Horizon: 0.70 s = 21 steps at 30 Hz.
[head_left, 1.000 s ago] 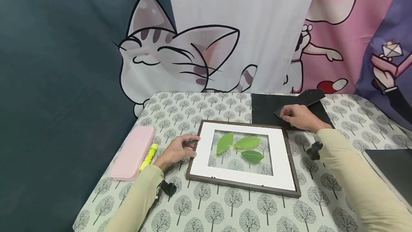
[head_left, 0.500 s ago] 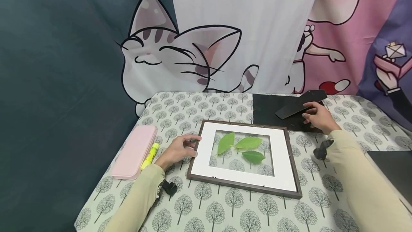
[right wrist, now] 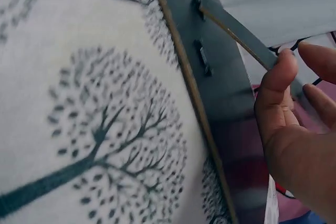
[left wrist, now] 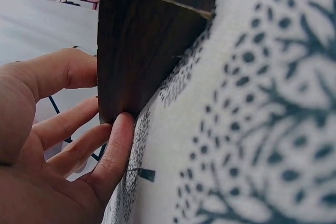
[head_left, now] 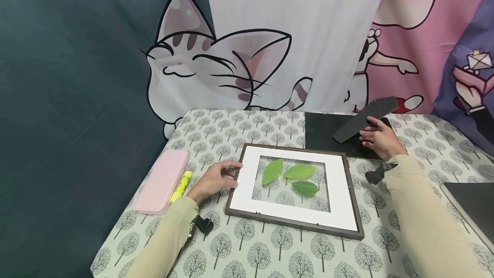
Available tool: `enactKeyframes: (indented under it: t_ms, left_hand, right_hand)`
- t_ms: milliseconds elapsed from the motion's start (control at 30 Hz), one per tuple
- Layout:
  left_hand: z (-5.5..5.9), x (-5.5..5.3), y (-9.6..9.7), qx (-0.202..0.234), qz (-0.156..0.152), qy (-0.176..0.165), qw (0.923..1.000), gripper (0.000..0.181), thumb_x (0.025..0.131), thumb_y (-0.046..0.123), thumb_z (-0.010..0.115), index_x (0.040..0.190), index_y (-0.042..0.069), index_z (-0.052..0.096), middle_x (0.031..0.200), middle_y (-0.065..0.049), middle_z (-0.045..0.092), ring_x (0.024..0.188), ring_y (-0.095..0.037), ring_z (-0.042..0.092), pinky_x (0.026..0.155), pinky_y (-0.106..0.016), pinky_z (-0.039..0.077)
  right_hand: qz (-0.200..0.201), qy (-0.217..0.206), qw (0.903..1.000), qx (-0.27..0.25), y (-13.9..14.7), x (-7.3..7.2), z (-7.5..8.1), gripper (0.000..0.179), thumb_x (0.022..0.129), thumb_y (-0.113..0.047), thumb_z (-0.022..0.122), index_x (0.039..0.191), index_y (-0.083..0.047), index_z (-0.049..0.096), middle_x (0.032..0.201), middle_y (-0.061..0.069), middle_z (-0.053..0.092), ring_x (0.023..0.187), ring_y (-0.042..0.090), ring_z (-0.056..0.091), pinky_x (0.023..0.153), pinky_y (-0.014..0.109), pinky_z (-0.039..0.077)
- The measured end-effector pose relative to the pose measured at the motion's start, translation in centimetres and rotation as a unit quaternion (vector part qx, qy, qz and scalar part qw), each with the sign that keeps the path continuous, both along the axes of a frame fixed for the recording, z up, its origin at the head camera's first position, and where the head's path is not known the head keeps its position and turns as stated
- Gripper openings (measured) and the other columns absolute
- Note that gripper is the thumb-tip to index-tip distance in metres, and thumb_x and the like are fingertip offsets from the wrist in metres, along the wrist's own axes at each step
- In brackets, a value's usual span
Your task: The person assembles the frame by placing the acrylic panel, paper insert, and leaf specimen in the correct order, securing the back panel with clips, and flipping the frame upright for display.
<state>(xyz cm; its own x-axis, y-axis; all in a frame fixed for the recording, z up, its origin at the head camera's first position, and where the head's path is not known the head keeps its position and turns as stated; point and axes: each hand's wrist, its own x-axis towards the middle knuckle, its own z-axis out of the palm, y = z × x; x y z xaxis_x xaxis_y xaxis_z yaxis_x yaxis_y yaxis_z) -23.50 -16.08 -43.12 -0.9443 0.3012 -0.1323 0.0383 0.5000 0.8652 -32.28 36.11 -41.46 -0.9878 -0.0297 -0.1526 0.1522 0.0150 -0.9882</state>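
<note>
A dark wooden picture frame (head_left: 295,223) with a white mat (head_left: 339,188) lies flat on the patterned cloth. Several green leaves (head_left: 299,171) show in its window. My left hand (head_left: 214,179) rests fingertips against the frame's left side; the left wrist view shows them on its dark wooden edge (left wrist: 142,40). At the back right, my right hand (head_left: 382,140) pinches a black stand leg (head_left: 360,119) between thumb and fingers. The leg tilts up from a black backing board (head_left: 318,130), hinged to it in the right wrist view beside a small metal clip (right wrist: 203,59).
A pink case (head_left: 164,181) and a yellow highlighter (head_left: 180,187) lie left of my left hand. Another dark flat panel (head_left: 472,205) sits at the right edge. Curtains printed with cartoon animals (head_left: 216,72) hang behind the tree-patterned tablecloth (head_left: 258,256).
My right hand moved right along the stand leg, took hold of it, and its far end has risen from the backing board. The left hand stayed at the frame's edge.
</note>
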Motion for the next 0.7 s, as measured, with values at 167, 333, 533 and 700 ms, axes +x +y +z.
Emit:
enactKeyframes:
  t_ms: [167, 333, 533, 700]
  left_hand:
    - [0.1, 0.1, 0.0, 0.002, 0.008, -0.005, 1.0, 0.059, 0.074, 0.008, 0.08, 0.129, 0.026, 0.067, 0.123, -0.005, 0.063, 0.106, -0.02, 0.058, 0.083, -0.028, 0.052]
    - [0.2, 0.2, 0.0, 0.003, 0.007, -0.005, 1.0, 0.06, 0.074, 0.008, 0.08, 0.129, 0.027, 0.067, 0.121, -0.005, 0.063, 0.105, -0.02, 0.058, 0.082, -0.028, 0.052]
    - [0.3, 0.2, 0.0, 0.005, 0.008, -0.006, 0.9999, 0.06, 0.074, 0.008, 0.08, 0.129, 0.027, 0.067, 0.124, -0.004, 0.063, 0.106, -0.02, 0.058, 0.082, -0.028, 0.053]
    - [0.1, 0.2, 0.0, 0.003, 0.008, -0.006, 0.9999, 0.06, 0.073, 0.007, 0.08, 0.128, 0.027, 0.068, 0.123, -0.005, 0.063, 0.106, -0.02, 0.058, 0.082, -0.028, 0.052]
  right_hand:
    - [-0.011, 0.077, 0.9806, 0.18, -1.1, -0.7, 0.7, 0.072, 0.102, -0.006, 0.053, 0.162, -0.014, 0.014, 0.103, -0.003, 0.044, 0.078, 0.001, 0.056, 0.066, 0.018, 0.054]
    - [-0.067, 0.168, 0.9262, 0.331, -2.4, -1.1, 1.1, 0.062, 0.097, -0.003, 0.059, 0.154, -0.012, 0.038, 0.095, 0.01, 0.051, 0.065, -0.001, 0.054, 0.055, 0.021, 0.052]
    - [-0.14, 0.239, 0.8713, 0.405, -3.5, -1.2, 1.5, 0.047, 0.093, -0.001, 0.064, 0.138, -0.014, 0.06, 0.087, 0.021, 0.063, 0.053, -0.017, 0.046, 0.053, 0.01, 0.04]
    - [-0.174, 0.245, 0.8668, 0.398, -4.2, -1.3, 2.1, 0.044, 0.09, 0.001, 0.066, 0.131, -0.017, 0.067, 0.085, 0.023, 0.068, 0.049, -0.022, 0.044, 0.065, 0.008, 0.037]
